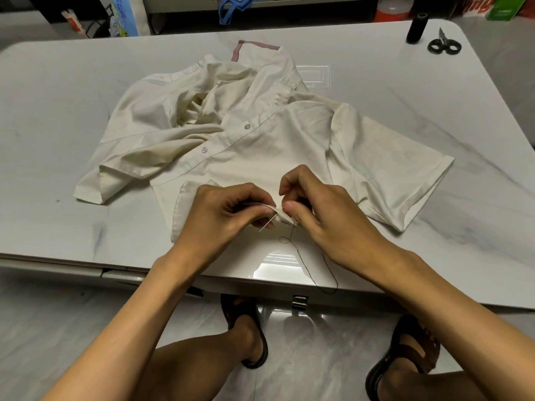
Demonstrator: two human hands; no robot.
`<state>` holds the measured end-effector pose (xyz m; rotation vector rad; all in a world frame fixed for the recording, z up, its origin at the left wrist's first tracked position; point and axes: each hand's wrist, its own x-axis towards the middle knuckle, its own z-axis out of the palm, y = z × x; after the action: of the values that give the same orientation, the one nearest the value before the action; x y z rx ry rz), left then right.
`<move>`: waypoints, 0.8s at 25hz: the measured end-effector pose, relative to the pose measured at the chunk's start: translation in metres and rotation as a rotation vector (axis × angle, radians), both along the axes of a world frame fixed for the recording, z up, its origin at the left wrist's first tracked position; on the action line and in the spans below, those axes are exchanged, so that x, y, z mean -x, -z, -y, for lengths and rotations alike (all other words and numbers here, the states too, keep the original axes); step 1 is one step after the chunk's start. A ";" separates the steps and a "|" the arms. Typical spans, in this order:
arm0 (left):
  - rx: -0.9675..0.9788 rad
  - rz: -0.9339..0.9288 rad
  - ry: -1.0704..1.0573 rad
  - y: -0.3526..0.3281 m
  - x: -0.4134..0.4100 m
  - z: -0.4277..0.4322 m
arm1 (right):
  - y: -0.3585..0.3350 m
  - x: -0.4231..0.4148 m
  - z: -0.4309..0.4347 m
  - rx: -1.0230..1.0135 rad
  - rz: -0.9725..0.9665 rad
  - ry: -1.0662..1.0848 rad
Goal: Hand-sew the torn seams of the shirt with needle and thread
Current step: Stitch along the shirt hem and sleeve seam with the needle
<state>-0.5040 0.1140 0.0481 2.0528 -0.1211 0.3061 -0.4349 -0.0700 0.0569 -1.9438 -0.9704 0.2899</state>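
One dark thread (301, 260) hangs over the near edge of the tabletop (72, 227), loops under your right wrist and runs up to the fold between your grips. Your left grip (228, 209) is clamped on a folded edge of the shirt (275, 146), with fingers curled and thumb on top. Just right of it, your right grip (318, 209) pinches the upper end of the needle (270, 221) at that same fold. The needle slants down past your left thumb. The rest of the shirt lies crumpled beyond both grips. Far beyond your right grip are a black spool (417, 27) and scissors (444, 44), side by side.
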 end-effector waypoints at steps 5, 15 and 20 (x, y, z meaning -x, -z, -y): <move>0.046 -0.048 0.013 -0.003 0.001 0.002 | -0.005 0.003 -0.001 -0.019 0.018 -0.010; 0.236 -0.275 -0.069 -0.011 -0.003 -0.001 | 0.006 0.004 -0.001 0.004 0.525 0.074; 0.347 -0.393 -0.042 -0.015 -0.004 -0.003 | 0.013 0.005 -0.005 0.029 0.617 0.058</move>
<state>-0.4998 0.1172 0.0631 1.7340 0.2034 -0.0541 -0.4399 -0.0648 0.0437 -2.1273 -1.2948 -0.3569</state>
